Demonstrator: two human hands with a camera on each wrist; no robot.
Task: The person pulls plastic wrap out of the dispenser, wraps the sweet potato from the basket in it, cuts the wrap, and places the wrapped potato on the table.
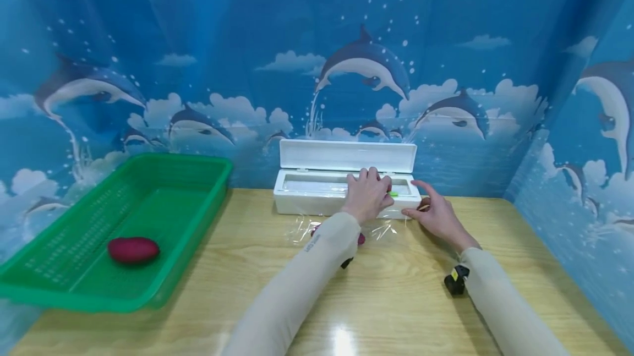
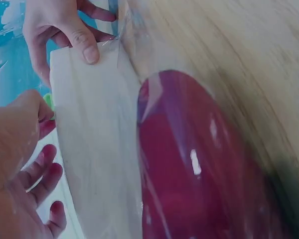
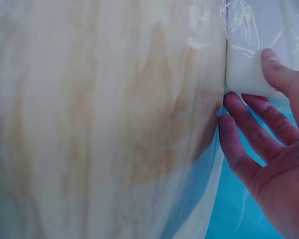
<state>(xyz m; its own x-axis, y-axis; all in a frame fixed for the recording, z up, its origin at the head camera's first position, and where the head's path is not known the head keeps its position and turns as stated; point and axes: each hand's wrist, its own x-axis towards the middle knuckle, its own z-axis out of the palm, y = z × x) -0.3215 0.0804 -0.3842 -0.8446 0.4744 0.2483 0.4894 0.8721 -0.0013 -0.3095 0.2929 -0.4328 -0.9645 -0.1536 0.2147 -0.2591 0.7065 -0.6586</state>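
Observation:
A white cling film dispenser (image 1: 309, 205) stands with its lid raised against the back wall. My left hand (image 1: 365, 197) reaches over its front edge and pinches a small green slide cutter (image 1: 393, 194) near the right end. With my right hand (image 1: 440, 217) I grip the box's right end, the thumb (image 3: 276, 69) on its front face. Clear film (image 1: 299, 229) hangs from the box onto the table. Under the film lies a purple-red sweet potato (image 2: 199, 164), mostly hidden by my left sleeve in the head view.
A green plastic basket (image 1: 200, 215) stands on the left, with another purple-red sweet potato (image 1: 134, 250) inside. The wooden table (image 1: 396, 301) meets a blue dolphin-print curtain (image 1: 238, 42) behind the dispenser and along the right side.

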